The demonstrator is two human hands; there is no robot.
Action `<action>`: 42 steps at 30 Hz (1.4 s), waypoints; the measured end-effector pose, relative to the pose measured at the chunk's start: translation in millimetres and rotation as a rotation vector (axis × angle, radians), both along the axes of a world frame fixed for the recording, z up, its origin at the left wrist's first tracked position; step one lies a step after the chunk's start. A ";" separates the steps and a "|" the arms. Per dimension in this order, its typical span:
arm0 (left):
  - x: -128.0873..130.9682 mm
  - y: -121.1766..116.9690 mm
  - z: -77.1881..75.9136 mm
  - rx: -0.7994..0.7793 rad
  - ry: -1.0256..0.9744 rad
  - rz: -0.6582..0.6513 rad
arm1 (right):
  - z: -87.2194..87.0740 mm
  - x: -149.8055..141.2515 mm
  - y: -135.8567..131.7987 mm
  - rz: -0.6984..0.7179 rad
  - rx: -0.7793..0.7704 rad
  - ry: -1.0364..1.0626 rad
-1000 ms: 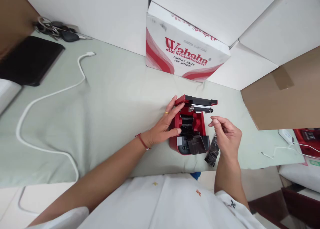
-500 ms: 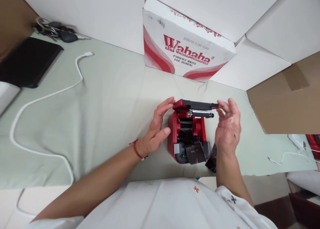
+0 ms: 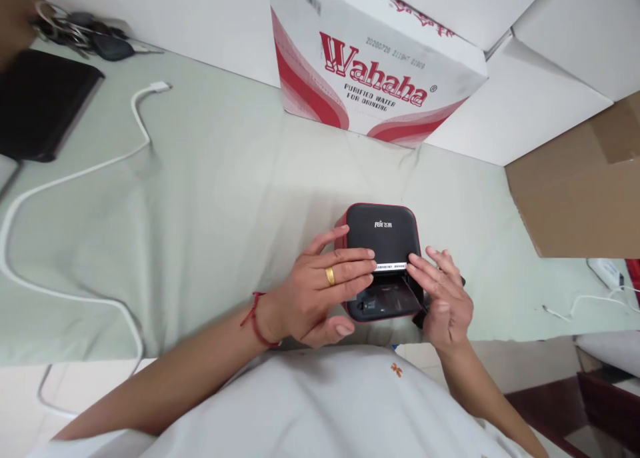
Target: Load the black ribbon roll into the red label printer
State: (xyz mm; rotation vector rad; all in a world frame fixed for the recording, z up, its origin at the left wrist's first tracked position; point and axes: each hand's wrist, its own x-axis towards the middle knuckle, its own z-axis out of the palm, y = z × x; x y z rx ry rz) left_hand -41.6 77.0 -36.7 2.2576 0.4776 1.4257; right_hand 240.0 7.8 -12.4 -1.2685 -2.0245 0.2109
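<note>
A small red-and-black receipt printer (image 3: 383, 235) sits on the cloth, its black lid folded down over the body. Flat and outstretched, the fingers of my left hand (image 3: 320, 288) rest on the lid's left side and front edge. My right hand (image 3: 443, 295) touches the lid's front right corner with its fingertips, fingers extended and nothing gripped. A white label strip (image 3: 391, 267) runs along the lid's front edge between my hands. From under that edge a dark, glossy strip (image 3: 393, 297) comes out over the printer's front. Part of the front is hidden by my left fingers.
Behind the printer stands a white-and-red Wahaha carton (image 3: 375, 78), with a brown cardboard box (image 3: 575, 191) to the right. A white cable (image 3: 75, 171) curves across the pale green cloth (image 3: 225, 178) at left, near a black flat case (image 3: 45, 105) and keys (image 3: 85, 35).
The printer's raised lid has swung down toward me and now covers the inside. My hands moved from the lid's sides onto its front part. The camera view shifted slightly.
</note>
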 end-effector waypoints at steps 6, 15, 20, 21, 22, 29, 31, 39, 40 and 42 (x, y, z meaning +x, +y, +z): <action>3.1 -7.8 -16.0 -0.011 -0.014 0.036 | -9.1 -6.2 -0.1 -0.013 0.094 -0.035; 7.0 -8.5 -26.5 -0.006 -0.067 0.034 | -13.2 -3.3 2.7 0.050 0.107 -0.019; 3.3 -8.5 -28.4 -0.017 -0.086 0.038 | -23.0 1.8 0.4 0.040 0.117 0.020; 2.0 -8.6 -28.5 -0.020 -0.086 0.046 | -23.7 2.7 -0.1 0.042 0.113 0.015; 0.8 -8.8 -28.5 -0.021 -0.086 0.057 | -24.0 3.2 -0.6 0.046 0.105 0.005; 0.6 -6.9 -20.5 -0.120 -0.043 0.122 | -19.4 -2.7 -0.1 -0.017 0.088 0.037; 1.3 -5.1 -17.3 -0.120 -0.047 0.114 | -17.7 -4.3 3.7 -0.023 0.097 0.043; -3.7 -2.5 -11.3 -0.161 -0.053 0.018 | -1.7 -17.4 -0.9 -0.080 0.074 0.116; -3.8 -2.9 -11.4 -0.157 -0.058 0.012 | 1.3 -20.5 -6.0 -0.071 0.089 0.096; -2.8 -4.2 -12.5 -0.162 -0.072 0.014 | 6.3 -26.4 -16.1 -0.026 0.109 0.016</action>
